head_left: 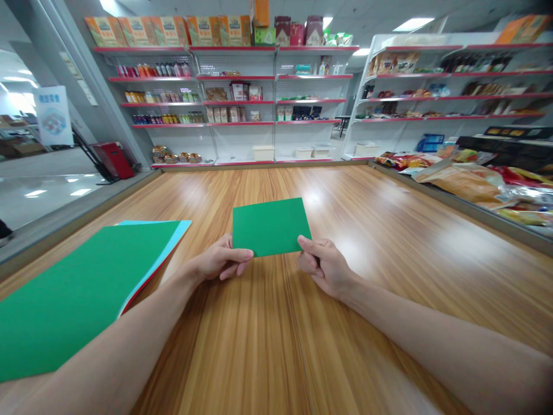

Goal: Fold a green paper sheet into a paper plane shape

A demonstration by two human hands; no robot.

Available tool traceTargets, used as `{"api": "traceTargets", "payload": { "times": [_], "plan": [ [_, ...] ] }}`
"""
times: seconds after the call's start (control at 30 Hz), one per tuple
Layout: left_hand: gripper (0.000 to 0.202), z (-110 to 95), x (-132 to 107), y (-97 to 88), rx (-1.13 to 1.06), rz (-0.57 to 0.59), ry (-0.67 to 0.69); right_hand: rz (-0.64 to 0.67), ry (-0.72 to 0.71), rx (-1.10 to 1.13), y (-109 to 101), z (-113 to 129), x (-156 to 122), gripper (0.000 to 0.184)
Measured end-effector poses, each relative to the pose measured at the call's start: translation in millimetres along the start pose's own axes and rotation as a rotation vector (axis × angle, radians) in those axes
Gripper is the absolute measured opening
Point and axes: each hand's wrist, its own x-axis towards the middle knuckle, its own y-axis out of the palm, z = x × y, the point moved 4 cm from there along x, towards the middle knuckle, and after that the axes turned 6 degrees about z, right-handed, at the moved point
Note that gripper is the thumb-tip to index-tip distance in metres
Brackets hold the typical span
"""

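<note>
A small green sheet of paper [270, 226], folded to a rectangle, is held flat just above the wooden table [380, 242]. My left hand [222, 260] pinches its near left corner with thumb over fingers. At the near right corner my right hand [324, 265] pinches the sheet the same way. Both hands are closed on the paper.
A stack of coloured sheets [82, 288], green on top with blue and red edges showing, lies at the table's left. Snack packets [470, 178] are piled along the right edge. Store shelves [276, 104] with goods stand behind the table. A red box [113, 159] sits on the floor at left.
</note>
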Motion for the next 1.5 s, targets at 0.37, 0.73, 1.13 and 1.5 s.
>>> {"api": "traceTargets", "payload": {
  "times": [0.37,0.73,1.13,1.5],
  "plan": [
    [0.051,-13.1,18.1,23.2,-0.484,-0.501,0.277,0.169,0.142,-0.097,21.3,-8.2,-5.2,0.056],
    [0.065,-5.8,35.8,82.7,-0.476,-0.28,0.072,0.303,0.164,-0.016,40.6,-8.5,-10.7,0.06],
    [0.062,-3.8,32.7,92.6,-0.623,-0.069,0.034,0.548,0.249,0.182,44.3,-1.7,-9.5,0.05],
    [0.061,-25.2,17.2,26.8,-0.775,-0.351,0.307,0.45,0.246,-0.145,44.7,-4.7,-21.5,0.06]
  ]
}}
